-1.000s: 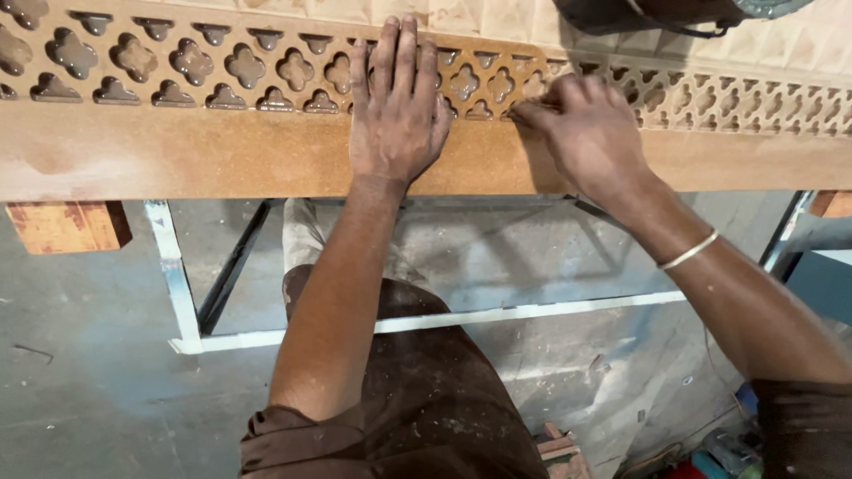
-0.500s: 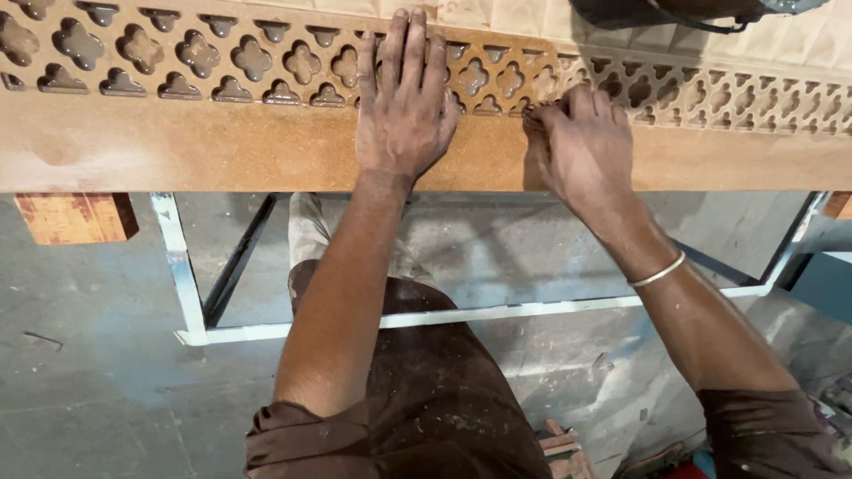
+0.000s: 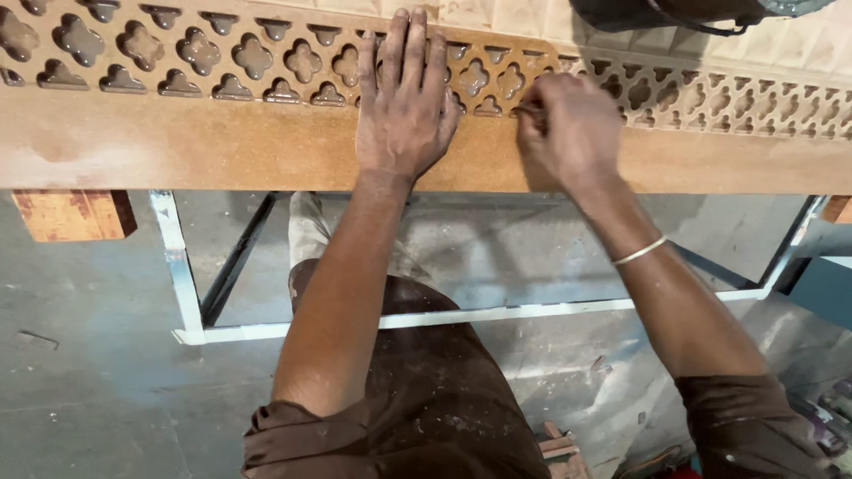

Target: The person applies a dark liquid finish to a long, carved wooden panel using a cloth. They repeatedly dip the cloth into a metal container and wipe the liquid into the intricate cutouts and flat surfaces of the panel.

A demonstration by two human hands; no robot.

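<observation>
1. Board (image 3: 222, 142) of brown pressed wood lies long across the top of your view, resting on a metal frame (image 3: 182, 275) painted white; a wooden block (image 3: 75, 213) sits under its left part.
2. Below the board you see a grey, dusty concrete floor (image 3: 89, 381), and your brown, dust-marked clothes are in the middle.
3. The front strip of the board is plain and smooth, with a matt, dusty surface. The back strip is cut through with a row of clover-shaped holes (image 3: 253, 58) and small arch shapes under them, all with rounded edges.
4. Behind the board lies a paler panel (image 3: 497, 13), and a dark object (image 3: 657, 13) is at the top edge on the right.
5. Your left hand (image 3: 406, 106) is spread flat, palm down, on the board; the fingers lie over the cut pattern and hold nothing.
6. Your right hand (image 3: 568, 129) is curled, with the fingertips pinched at the edge of one small hole. Something thin seems to be between them, but I cannot tell what it is. A thin bracelet (image 3: 639, 251) is on this wrist.
</observation>
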